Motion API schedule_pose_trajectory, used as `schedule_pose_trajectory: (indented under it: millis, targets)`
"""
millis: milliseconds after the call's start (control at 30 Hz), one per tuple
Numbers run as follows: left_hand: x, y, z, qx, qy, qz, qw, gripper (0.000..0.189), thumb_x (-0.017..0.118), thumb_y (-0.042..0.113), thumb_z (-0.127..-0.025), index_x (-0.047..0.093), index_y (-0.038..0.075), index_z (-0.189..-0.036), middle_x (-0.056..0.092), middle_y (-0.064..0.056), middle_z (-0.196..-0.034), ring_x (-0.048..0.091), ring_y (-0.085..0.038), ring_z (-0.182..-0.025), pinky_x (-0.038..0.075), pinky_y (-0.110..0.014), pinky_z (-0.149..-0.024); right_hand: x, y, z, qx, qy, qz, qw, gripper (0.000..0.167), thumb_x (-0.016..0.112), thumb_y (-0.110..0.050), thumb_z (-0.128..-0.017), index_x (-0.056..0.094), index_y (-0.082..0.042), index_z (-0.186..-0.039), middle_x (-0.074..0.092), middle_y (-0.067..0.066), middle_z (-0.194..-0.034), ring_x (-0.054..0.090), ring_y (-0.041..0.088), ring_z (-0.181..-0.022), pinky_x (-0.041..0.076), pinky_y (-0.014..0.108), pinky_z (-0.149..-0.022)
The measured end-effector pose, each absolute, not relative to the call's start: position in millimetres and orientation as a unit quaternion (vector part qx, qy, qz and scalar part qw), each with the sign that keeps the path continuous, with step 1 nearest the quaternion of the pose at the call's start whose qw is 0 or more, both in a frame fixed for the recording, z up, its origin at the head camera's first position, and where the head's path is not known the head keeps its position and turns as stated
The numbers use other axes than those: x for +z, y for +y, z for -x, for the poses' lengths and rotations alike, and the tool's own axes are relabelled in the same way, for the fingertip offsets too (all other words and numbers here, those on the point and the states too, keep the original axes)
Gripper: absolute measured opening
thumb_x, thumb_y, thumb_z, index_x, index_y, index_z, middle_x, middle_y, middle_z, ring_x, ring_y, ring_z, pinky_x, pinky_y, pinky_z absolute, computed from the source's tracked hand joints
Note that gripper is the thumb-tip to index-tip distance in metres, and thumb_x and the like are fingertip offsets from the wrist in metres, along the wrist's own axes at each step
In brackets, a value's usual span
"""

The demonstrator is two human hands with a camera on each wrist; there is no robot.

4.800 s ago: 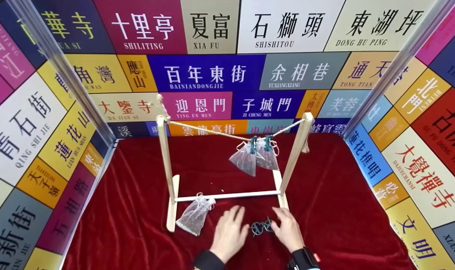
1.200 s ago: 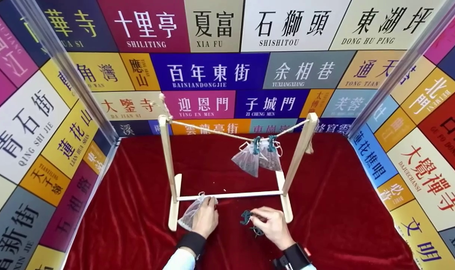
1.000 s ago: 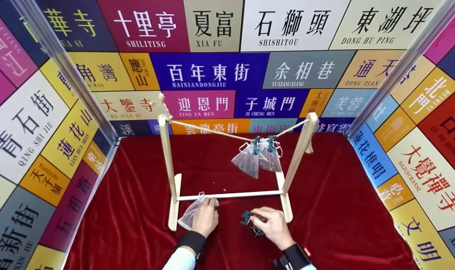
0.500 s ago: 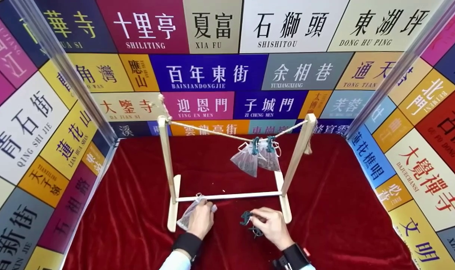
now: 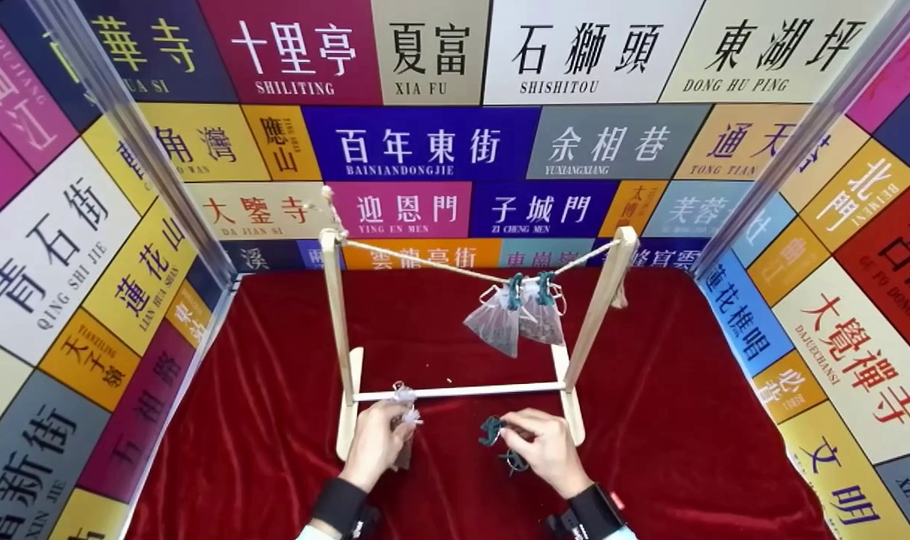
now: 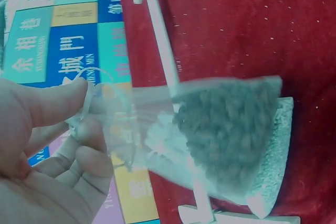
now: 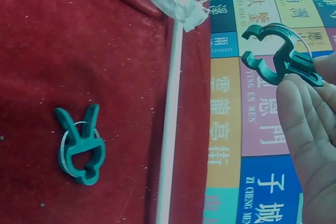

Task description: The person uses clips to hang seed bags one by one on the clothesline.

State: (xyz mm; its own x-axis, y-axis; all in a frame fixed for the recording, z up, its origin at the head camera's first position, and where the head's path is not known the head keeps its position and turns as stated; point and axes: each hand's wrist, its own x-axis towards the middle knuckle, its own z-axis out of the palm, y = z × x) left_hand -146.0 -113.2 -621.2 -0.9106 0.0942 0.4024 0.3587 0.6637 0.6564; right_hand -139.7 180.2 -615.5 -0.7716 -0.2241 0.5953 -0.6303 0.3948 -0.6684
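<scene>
In the head view, the walls are covered with coloured panels bearing Chinese characters and romanised lines, among which "SHILITING", "XIA FU", "SHISHITOU", "DONG HU PING", "BAINIANDONGJIE", "YING EN MEN" and "ZI CHENG MEN" can be read. A wooden rack (image 5: 455, 391) is seen standing on the red cloth (image 5: 687, 420), with a cord (image 5: 424, 262) strung between its posts; two hanging pouches (image 5: 515, 322) are clipped to that cord. The left hand (image 5: 374, 444) is raised just before the rack's lower bar, with the gathered neck of a mesh pouch (image 5: 405, 427) pinched between thumb and fingers. The right hand (image 5: 548, 448) is held beside it, its fingers curled round a green clip (image 5: 491, 430); a second clip (image 5: 513, 461) is seen on the cloth, close under that hand.

In the left wrist view, the mesh pouch (image 6: 226, 140), filled with dark grains, is seen stretched out from the thumb and fingers (image 6: 58, 124) gripping its drawstring neck.

In the right wrist view, the green clip (image 7: 281, 56) is pinched at its handles by the fingertips (image 7: 304, 114), its jaws standing apart. The second clip (image 7: 80, 145) is seen lying flat on the cloth, untouched. On the panels behind, "YING EN MEN" can partly be read.
</scene>
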Motion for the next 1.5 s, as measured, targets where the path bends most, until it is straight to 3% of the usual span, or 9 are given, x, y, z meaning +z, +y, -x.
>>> schedule_pose_trajectory:
  millis: [233,433,600,867,1033,1500]
  targets:
    - [-610,-110,135,-0.437,-0.877,0.115,0.163,0.013,0.085,0.001,-0.079,0.082,0.007,-0.091,0.077,-0.013,-0.104,0.074,-0.031,-0.1,0.059,-0.043,-0.086,-599,172,139,0.475,-0.797,-0.28,0.247,0.026,0.081,0.014,-0.07,0.079,-0.001,-0.092,0.073,0.011,-0.079,0.068,0.016,-0.065,0.053,0.018,-0.06]
    - [-598,-99,131,-0.466,-0.854,0.127,0.192,0.012,0.084,0.002,-0.081,0.081,0.007,-0.092,0.076,-0.007,-0.097,0.072,-0.015,-0.079,0.06,-0.038,-0.069,-567,163,134,0.491,-0.779,-0.287,0.266,0.029,0.08,0.023,-0.066,0.076,0.008,-0.091,0.073,0.016,-0.081,0.069,0.025,-0.066,0.056,0.021,-0.062]
    - [-580,-95,132,-0.48,-0.839,0.143,0.213,0.01,0.085,0.005,-0.081,0.081,0.009,-0.089,0.074,-0.002,-0.089,0.067,-0.008,-0.07,0.059,-0.035,-0.071,-557,169,142,0.467,-0.785,-0.29,0.285,0.031,0.084,0.017,-0.067,0.079,0.003,-0.094,0.076,0.011,-0.087,0.071,0.024,-0.073,0.054,0.015,-0.071]
    - [-541,-87,145,-0.519,-0.808,0.167,0.224,0.016,0.083,0.001,-0.084,0.081,0.004,-0.099,0.071,-0.001,-0.085,0.068,-0.01,-0.07,0.057,-0.023,-0.062,-506,172,154,0.478,-0.75,-0.343,0.303,0.031,0.082,0.017,-0.07,0.078,0.004,-0.098,0.077,0.014,-0.092,0.073,0.026,-0.081,0.056,0.017,-0.081]
    - [-514,-81,156,-0.516,-0.798,0.187,0.248,0.014,0.083,0.002,-0.084,0.08,0.005,-0.098,0.071,-0.003,-0.086,0.068,-0.011,-0.071,0.058,-0.027,-0.06,-462,169,162,0.451,-0.736,-0.379,0.334,0.03,0.081,0.015,-0.071,0.078,0.005,-0.1,0.077,0.016,-0.094,0.074,0.027,-0.084,0.056,0.021,-0.087]
    - [-456,-57,188,-0.527,-0.783,0.211,0.255,0.017,0.076,-0.003,-0.085,0.08,0.003,-0.102,0.069,-0.007,-0.088,0.065,-0.013,-0.07,0.055,-0.027,-0.06,-388,162,189,0.43,-0.732,-0.373,0.374,0.022,0.078,0.009,-0.077,0.079,0.004,-0.098,0.077,0.016,-0.091,0.072,0.028,-0.079,0.054,0.015,-0.084]
